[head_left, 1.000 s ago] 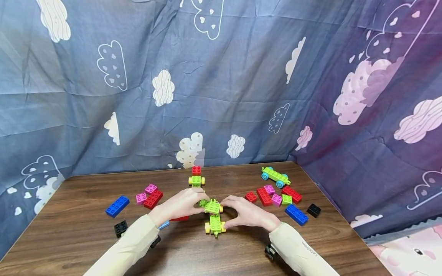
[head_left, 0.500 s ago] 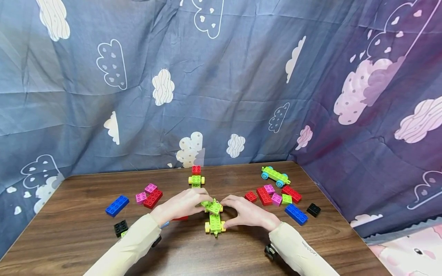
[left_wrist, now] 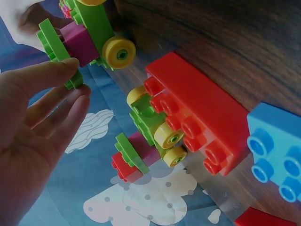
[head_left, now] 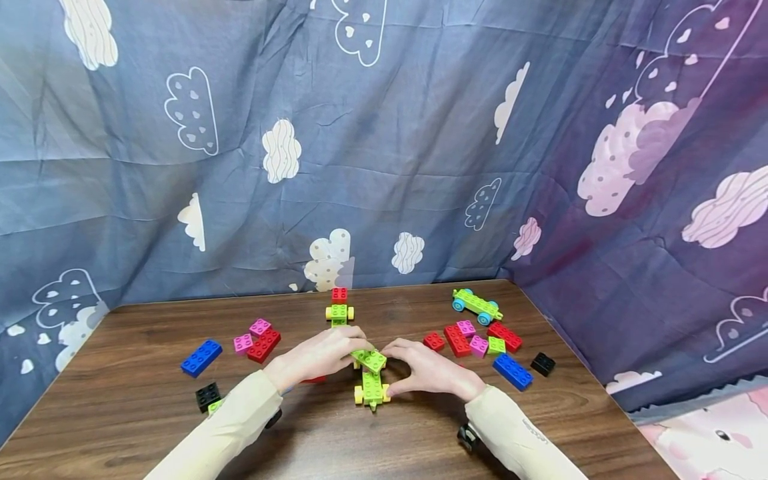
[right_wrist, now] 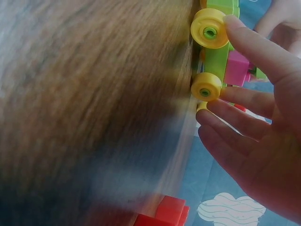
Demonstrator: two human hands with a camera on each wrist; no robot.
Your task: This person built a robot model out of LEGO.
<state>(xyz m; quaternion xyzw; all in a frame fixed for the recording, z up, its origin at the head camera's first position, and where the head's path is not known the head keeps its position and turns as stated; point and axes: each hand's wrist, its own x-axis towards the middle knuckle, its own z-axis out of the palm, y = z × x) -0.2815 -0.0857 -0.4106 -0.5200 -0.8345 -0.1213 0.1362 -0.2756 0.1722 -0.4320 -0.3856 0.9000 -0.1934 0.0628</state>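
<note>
My left hand (head_left: 318,353) pinches a thin green building plate (head_left: 373,361) between thumb and fingers. In the left wrist view this plate sits against a pink brick (left_wrist: 79,43) on the green toy car base (left_wrist: 96,28) with yellow wheels. The plate lies at a slant over the car in the head view. My right hand (head_left: 427,370) holds that car from the right. Its thumb (right_wrist: 240,33) touches one yellow wheel (right_wrist: 209,29), and the fingers curve at the other wheel (right_wrist: 206,87).
Behind stands another yellow-wheeled car (head_left: 339,313) with a red brick (head_left: 339,295) at its far end. Loose bricks lie left, including a blue brick (head_left: 201,358). More lie right, near a black brick (head_left: 543,363) and a blue-wheeled car (head_left: 477,307).
The green plate has turned a little over the car, and my left fingers have shifted slightly with it. My right hand and the car stay about where they were.
</note>
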